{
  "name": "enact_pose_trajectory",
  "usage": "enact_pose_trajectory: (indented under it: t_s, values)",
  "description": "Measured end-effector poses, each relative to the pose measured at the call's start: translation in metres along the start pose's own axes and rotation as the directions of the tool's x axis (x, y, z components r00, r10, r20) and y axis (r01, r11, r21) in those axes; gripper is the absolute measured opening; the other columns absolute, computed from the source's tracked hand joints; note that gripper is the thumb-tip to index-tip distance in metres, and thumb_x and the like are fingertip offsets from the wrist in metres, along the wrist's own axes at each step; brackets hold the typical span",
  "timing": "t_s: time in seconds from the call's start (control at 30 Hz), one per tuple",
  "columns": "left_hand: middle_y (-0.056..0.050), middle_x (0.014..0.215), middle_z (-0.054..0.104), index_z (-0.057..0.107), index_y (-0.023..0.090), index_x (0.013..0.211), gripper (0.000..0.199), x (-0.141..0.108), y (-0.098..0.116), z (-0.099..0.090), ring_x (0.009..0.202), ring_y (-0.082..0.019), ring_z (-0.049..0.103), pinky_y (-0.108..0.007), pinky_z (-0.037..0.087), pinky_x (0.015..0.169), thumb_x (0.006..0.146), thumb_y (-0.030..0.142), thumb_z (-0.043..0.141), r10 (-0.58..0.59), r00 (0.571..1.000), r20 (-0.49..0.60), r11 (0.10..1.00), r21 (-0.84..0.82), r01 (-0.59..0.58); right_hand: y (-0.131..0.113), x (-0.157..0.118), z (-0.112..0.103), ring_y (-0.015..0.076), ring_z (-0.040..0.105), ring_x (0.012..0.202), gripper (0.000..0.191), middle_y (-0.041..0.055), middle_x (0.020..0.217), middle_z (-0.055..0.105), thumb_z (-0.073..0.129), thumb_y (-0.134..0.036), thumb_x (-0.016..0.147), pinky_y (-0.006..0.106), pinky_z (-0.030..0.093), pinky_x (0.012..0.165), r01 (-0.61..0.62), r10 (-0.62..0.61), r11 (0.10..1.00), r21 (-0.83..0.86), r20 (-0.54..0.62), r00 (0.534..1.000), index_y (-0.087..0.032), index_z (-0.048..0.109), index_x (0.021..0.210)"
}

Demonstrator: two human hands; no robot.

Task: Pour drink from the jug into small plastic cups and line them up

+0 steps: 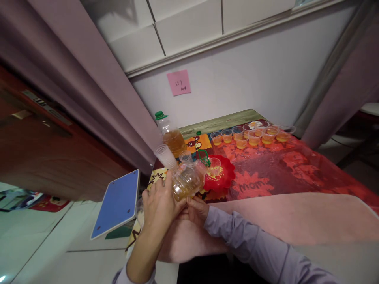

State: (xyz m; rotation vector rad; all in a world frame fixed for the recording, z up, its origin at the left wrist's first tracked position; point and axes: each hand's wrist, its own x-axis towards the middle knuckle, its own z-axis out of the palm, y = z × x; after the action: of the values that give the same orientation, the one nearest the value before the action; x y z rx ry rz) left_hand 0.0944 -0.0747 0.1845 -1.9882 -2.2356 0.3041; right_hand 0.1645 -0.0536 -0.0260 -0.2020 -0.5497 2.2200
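Note:
A clear plastic bottle [188, 182] with pale yellow liquid is tipped on its side, its neck pointing right. My left hand [160, 203] grips it from the left, fingers around its body. At its lower end, the curled fingers of my right hand [197, 209] hold the bottle's base. Beside the neck is a clear plastic cup [215, 167] over a red scalloped plate [227, 173]. A green plastic loop [204, 157] sits near the neck. I cannot tell whether liquid is flowing.
Behind stands a larger bottle [173, 140] of amber liquid with a green cap. A stack of clear cups [165, 156] is at the left. Several cups with yellow liquid [254, 137] line the back right. A blue board [118, 201] is left of the table.

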Motion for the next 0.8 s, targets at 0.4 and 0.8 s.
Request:
enact_pose_trajectory:
  t_s: [0.4,0.8]
  values:
    - [-0.020,0.147,0.069,0.043,0.019,0.170,0.089,0.0019,-0.0003,0.0012,0.137,-0.041,0.065,-0.051,0.048,0.106,0.094,0.050,0.077,0.010,1.000,-0.008,1.000,-0.001,-0.010,-0.0029,-0.0013,0.0033,0.0310,0.081,0.104,0.075,0.0087,0.106,0.083,0.098,-0.071,0.073,0.059,0.058,0.111,0.005,-0.005,1.000,-0.006,0.022,1.000,-0.022,0.070,0.123]
    - [-0.019,0.142,0.071,0.046,0.019,0.167,0.089,0.0027,-0.0022,0.0044,0.132,-0.040,0.067,-0.050,0.048,0.103,0.091,0.051,0.080,0.029,0.998,-0.052,1.000,-0.005,-0.030,-0.0041,0.0003,0.0015,0.0294,0.082,0.101,0.077,0.0077,0.108,0.084,0.099,-0.070,0.071,0.057,0.060,0.108,-0.001,0.001,1.000,0.000,0.018,1.000,-0.023,0.071,0.126]
